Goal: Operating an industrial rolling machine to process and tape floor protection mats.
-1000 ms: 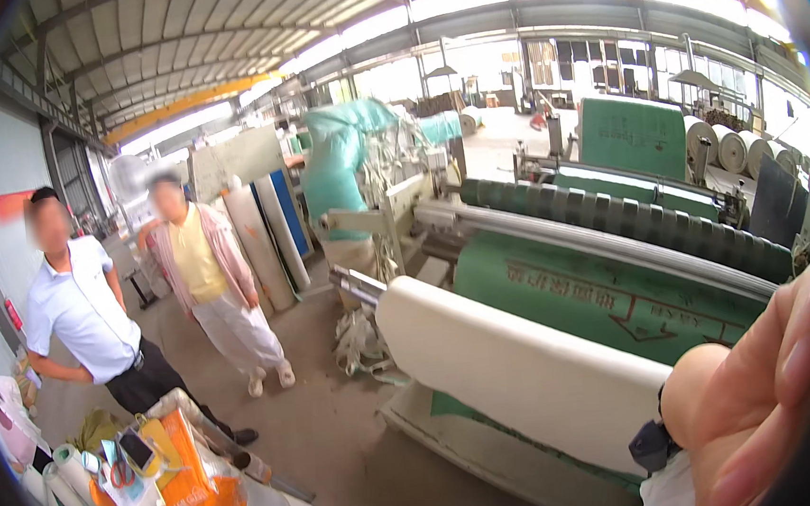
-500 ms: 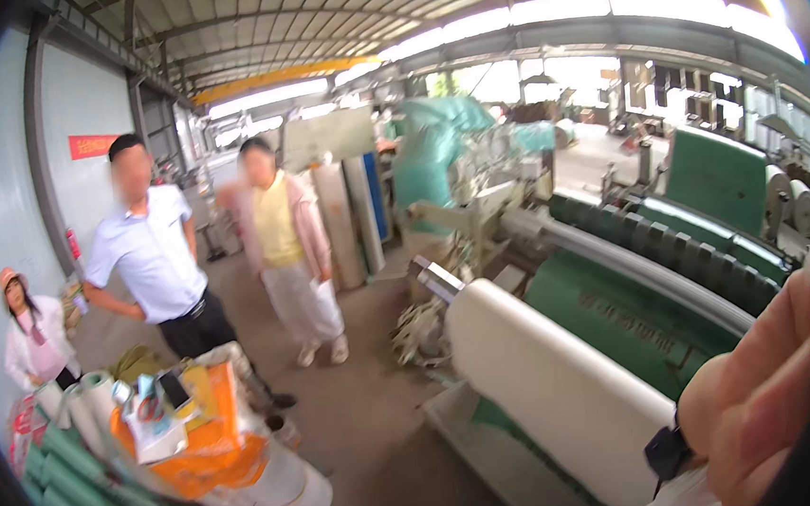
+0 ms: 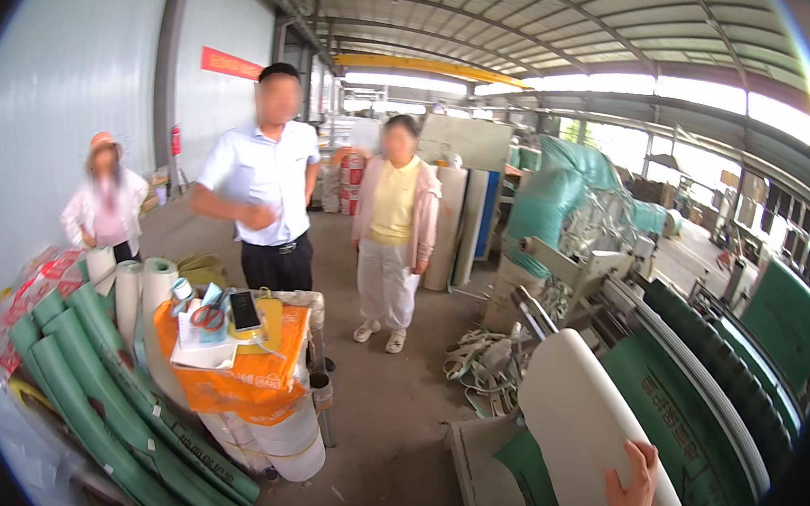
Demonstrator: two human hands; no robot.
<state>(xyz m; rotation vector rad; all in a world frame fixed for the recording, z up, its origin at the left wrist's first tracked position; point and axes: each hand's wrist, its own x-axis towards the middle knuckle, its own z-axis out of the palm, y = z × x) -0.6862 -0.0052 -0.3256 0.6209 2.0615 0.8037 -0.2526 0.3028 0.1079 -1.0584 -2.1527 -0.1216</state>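
Observation:
My right hand (image 3: 633, 484) shows at the lower right, its fingers apart and resting against a large white roll (image 3: 569, 402). Its wrist is cut off by the lower edge. Nothing is gripped in it. The roll sits on a machine, beside a green printed sheet (image 3: 660, 414) that runs under a metal bar (image 3: 690, 364). My left hand is out of view.
Left stand green rolls (image 3: 118, 409) and an orange-covered stack (image 3: 254, 384) holding scissors (image 3: 207, 317) and a phone (image 3: 245, 310). Three people stand beyond: one in light blue (image 3: 275, 178), one in a pink jacket (image 3: 397, 206), one in a hat (image 3: 106, 200). Tangled strips (image 3: 481, 366) lie near the machine.
The view has swung right-to-left, so people and stack sit further right. A hand with a dark wristband, raised close at the right, is gone from there; my right hand now touches the white roll.

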